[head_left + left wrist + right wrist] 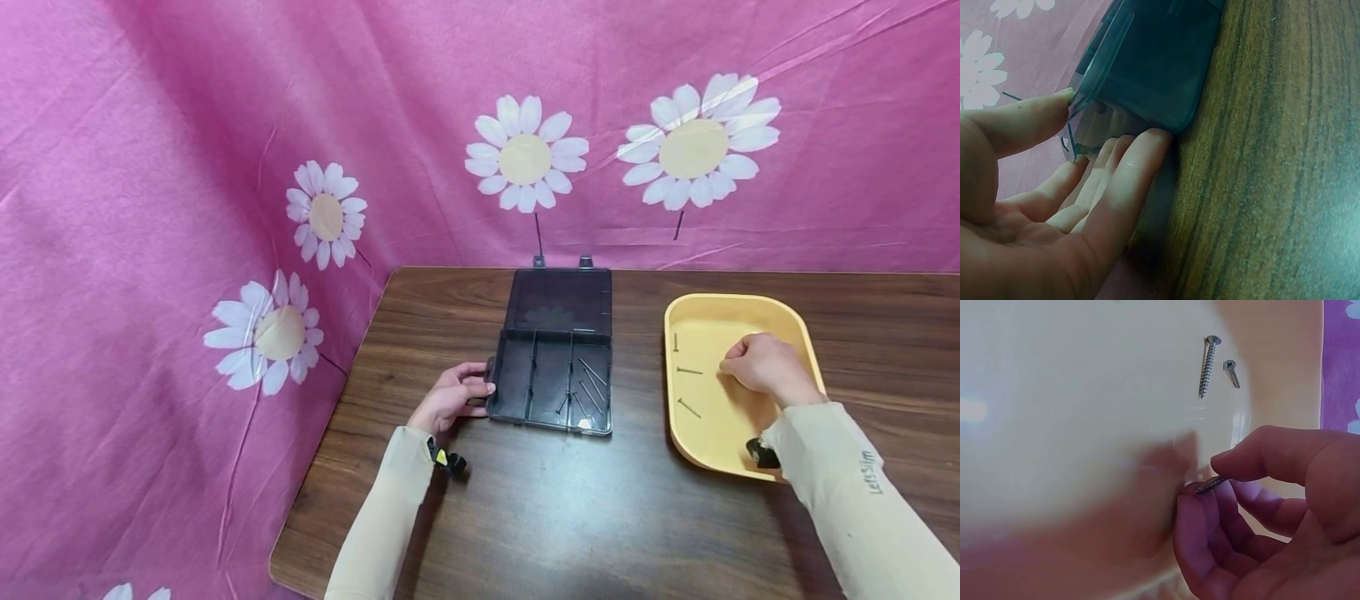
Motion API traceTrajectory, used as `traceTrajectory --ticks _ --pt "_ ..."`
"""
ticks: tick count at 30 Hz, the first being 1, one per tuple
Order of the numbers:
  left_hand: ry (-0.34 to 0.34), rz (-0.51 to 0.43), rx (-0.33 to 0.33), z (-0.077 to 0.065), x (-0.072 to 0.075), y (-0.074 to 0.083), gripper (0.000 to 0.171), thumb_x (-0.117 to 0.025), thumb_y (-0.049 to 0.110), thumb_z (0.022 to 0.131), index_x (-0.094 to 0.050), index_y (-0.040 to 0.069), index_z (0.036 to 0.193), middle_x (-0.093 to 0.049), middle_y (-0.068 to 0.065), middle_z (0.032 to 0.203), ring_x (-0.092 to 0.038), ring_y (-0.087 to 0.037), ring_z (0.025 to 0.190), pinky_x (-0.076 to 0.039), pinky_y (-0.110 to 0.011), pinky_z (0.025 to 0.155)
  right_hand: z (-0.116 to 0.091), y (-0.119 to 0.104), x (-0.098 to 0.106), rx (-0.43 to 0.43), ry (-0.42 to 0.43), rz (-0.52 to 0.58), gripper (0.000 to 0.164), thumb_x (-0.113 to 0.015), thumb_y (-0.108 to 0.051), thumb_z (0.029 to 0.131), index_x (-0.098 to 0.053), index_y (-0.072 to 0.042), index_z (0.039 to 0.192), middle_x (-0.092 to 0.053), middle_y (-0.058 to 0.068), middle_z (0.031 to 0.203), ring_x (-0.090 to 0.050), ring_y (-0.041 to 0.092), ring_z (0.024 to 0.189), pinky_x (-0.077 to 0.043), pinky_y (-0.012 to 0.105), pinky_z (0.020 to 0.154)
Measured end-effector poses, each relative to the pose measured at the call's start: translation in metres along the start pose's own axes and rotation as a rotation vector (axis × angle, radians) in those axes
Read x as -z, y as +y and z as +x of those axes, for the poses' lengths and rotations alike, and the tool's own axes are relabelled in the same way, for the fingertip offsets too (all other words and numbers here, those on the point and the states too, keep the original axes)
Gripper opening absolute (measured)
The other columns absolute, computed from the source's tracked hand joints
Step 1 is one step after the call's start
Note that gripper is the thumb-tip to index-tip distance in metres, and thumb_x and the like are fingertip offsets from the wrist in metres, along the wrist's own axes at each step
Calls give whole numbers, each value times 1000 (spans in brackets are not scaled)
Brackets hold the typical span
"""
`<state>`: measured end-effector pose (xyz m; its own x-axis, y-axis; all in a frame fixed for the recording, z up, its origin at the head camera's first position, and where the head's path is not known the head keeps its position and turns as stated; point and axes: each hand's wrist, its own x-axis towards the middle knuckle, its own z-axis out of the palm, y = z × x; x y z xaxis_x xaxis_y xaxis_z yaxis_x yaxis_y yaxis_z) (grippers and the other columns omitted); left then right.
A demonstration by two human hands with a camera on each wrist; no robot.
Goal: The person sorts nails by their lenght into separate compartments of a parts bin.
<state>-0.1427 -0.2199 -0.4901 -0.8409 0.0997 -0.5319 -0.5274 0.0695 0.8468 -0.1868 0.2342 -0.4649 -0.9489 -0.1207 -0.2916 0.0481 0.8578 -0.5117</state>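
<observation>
My left hand (450, 396) grips the left edge of a dark see-through compartment box (512, 379), its lid folded back. In the left wrist view, the thumb is on the box's rim and the fingertips meet its side. Several screws (588, 392) lie towards the right of the box, mostly in its right compartment. Over a yellow tray (738, 450), my right hand (765, 367) pinches a screw (1212, 484) between thumb and fingers. Loose screws lie at the tray's left side, among them one screw (689, 371) lying flat.
Both containers stand on a brown wood-grain table (555, 517), the tray to the right of the box. A pink cloth (420, 125) with white flowers hangs behind the table and along its left side. The box's lid (558, 300) reaches close to the back edge.
</observation>
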Motion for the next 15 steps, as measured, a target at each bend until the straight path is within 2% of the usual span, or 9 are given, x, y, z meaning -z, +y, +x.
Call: traceTrajectory --ticks 6,15 --pt "7 5 -1 1 -1 0 52 -64 0 88 -46 3 136 -62 -11 110 -63 -13 83 -60 -34 69 0 0 0 -1 4 13 18 -64 -22 82 -63 -4 78 -60 10 76 -52 24 69 -37 24 58" --pt "2 0 -5 0 0 0 52 -64 0 88 -46 3 136 -62 -9 107 -63 -13 82 -60 -35 70 -3 -2 0 -6 28 49 21 -62 -22 82 -62 -1 85 -62 6 73 -52 21 68 -38 24 57"
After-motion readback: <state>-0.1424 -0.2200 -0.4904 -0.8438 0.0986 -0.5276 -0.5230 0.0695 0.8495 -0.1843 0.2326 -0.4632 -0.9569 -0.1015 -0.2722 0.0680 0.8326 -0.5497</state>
